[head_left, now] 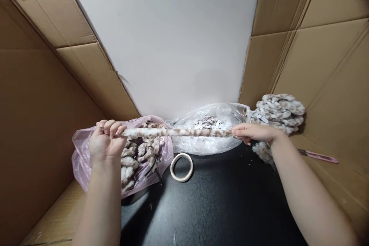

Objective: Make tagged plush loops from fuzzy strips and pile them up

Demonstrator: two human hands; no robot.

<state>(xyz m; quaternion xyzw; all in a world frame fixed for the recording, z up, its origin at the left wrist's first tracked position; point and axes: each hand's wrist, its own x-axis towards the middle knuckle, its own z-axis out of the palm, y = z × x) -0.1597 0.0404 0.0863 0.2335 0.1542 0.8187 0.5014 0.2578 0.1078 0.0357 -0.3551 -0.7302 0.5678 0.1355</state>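
The left hand (107, 140) curls its fingers round one end of a furry strip (178, 132), palm turned up, while the right hand (255, 132) pinches the other end between thumb and fingertips. The strip runs nearly straight between them, above the bags; holding it by both ends probably pulls it taut and lets its whole length be seen.

Under and beside the left hand, an open pink bag (82, 150) holds more furry pieces (128, 161), its mouth spread wide, perhaps for easy reach. A clear bag (201, 146) with small white tags inside lies beyond the middle of the black table (219, 200). A tape roll (181, 179) lies flat on the near side of the bags. At far right is a furry bundle (279, 109), and nearer, past the right wrist, a pink cutter (319, 156), seemingly set aside from the middle.
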